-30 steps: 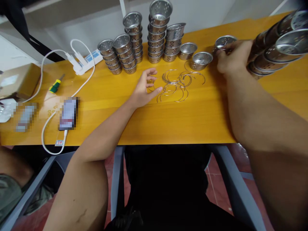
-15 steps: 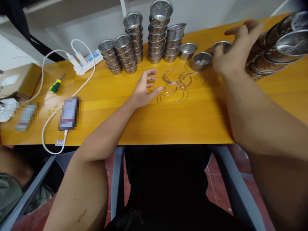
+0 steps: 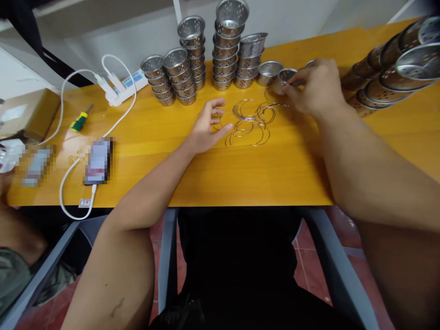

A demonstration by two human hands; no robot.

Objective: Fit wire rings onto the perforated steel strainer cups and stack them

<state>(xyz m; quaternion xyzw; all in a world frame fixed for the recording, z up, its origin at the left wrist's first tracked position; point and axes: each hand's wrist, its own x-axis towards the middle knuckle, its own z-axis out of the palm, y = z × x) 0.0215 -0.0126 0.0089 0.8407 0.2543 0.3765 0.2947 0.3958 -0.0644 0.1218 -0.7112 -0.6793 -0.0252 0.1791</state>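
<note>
My right hand point(image 3: 314, 89) is closed on the rim of a small perforated metal cup point(image 3: 284, 79), which is partly covered by the fingers. Just left of it stands another such cup point(image 3: 269, 73). Behind the hand, the rim of a further cup point(image 3: 310, 63) barely shows. My left hand point(image 3: 208, 126) rests on the table with its fingers spread and slightly curled. Beside its thumb and fingertips lies a loose pile of thin curved metal wires point(image 3: 253, 120); a wire near the left fingers does not look gripped.
Stacks of perforated cups point(image 3: 225, 50) line the back of the table point(image 3: 213, 183), with tall stacks point(image 3: 405, 75) at the right. Leftward are a power strip point(image 3: 127, 87), a charging phone point(image 3: 98, 160), a screwdriver point(image 3: 81, 120) and a cardboard box point(image 3: 29, 112). Another person's arm point(image 3: 20, 233) shows at lower left.
My right hand has come left and downward from the cup behind and closed on the nearer cup, which now looks tilted. The left hand has stayed in place.
</note>
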